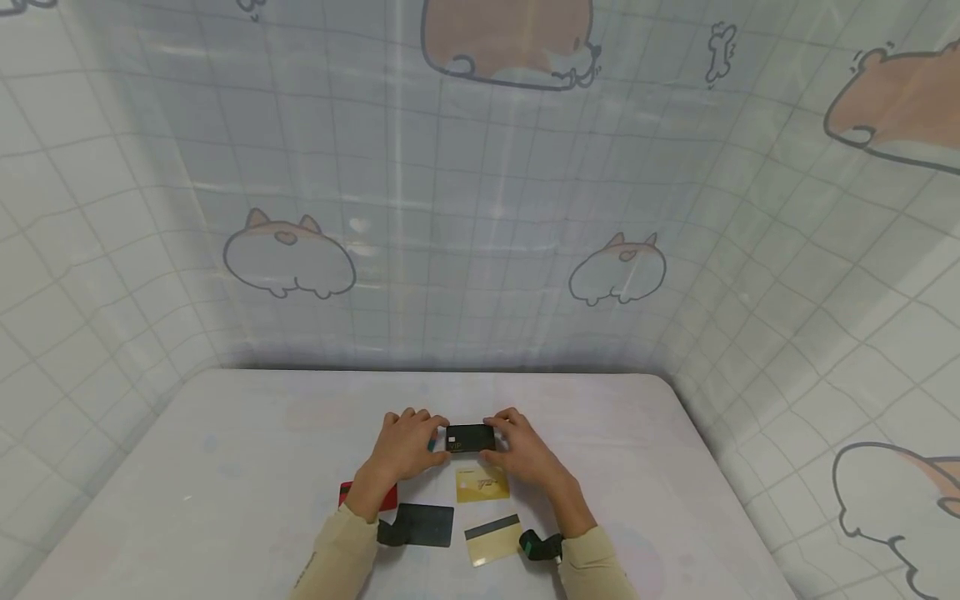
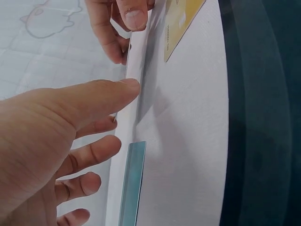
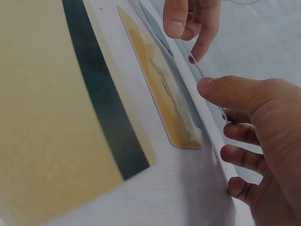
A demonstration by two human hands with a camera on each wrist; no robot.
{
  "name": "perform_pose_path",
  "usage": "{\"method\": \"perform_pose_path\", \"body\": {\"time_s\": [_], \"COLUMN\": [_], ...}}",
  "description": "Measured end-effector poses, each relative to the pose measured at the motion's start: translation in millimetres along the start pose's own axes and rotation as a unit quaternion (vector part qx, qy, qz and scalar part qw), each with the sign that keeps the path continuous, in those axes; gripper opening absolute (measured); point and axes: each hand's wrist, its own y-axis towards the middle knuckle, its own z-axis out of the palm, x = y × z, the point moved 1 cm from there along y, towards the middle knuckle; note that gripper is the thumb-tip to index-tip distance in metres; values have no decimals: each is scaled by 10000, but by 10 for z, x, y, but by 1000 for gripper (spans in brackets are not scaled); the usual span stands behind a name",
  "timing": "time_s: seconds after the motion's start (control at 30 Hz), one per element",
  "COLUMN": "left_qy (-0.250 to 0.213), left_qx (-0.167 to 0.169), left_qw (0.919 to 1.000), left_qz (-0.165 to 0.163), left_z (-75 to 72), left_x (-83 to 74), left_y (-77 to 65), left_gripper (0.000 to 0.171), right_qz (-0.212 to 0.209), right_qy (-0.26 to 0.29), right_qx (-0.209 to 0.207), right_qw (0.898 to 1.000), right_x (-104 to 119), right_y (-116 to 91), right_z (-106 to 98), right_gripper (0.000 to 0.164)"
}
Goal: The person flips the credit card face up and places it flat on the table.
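Note:
A black card (image 1: pixel 474 437) marked VIP is held up lengthwise between my two hands. My left hand (image 1: pixel 405 446) pinches its left end between thumb and index finger; the other fingers curve loosely behind. At the opposite end my right hand (image 1: pixel 528 454) grips it the same way, and the right wrist view shows the card edge-on as a thin line. Below it lies a gold card (image 1: pixel 482 485) with script lettering (image 3: pixel 164 89). Partly hidden by the left fingers, a teal card (image 2: pixel 134 183) lies flat on the table.
Nearer me are a dark grey card (image 1: pixel 427 527) and a cream card (image 1: pixel 492 550) with a dark stripe. A red card (image 1: pixel 388 498) is partly covered by my left wrist. The white table (image 1: pixel 262 433) meets a curtain (image 1: pixel 465 275) with cartoon dogs behind and at the sides.

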Motion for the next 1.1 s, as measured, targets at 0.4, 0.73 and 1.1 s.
{"method": "perform_pose_path", "body": {"time_s": [0.4,0.73,1.1], "left_qy": [221,241,325], "left_qx": [171,214,129], "left_qw": [9995,9993,9993], "left_qz": [-131,-164,-136], "left_z": [42,78,39], "left_x": [17,37,4], "left_y": [17,49,33], "left_gripper": [52,51,49], "right_qz": [-34,-65,21], "right_qy": [-170,-214,-294], "right_qx": [51,44,39], "right_qw": [9998,9997,9996], "right_x": [7,5,3], "right_y": [34,48,49], "right_z": [30,27,32], "right_gripper": [59,57,55]}}
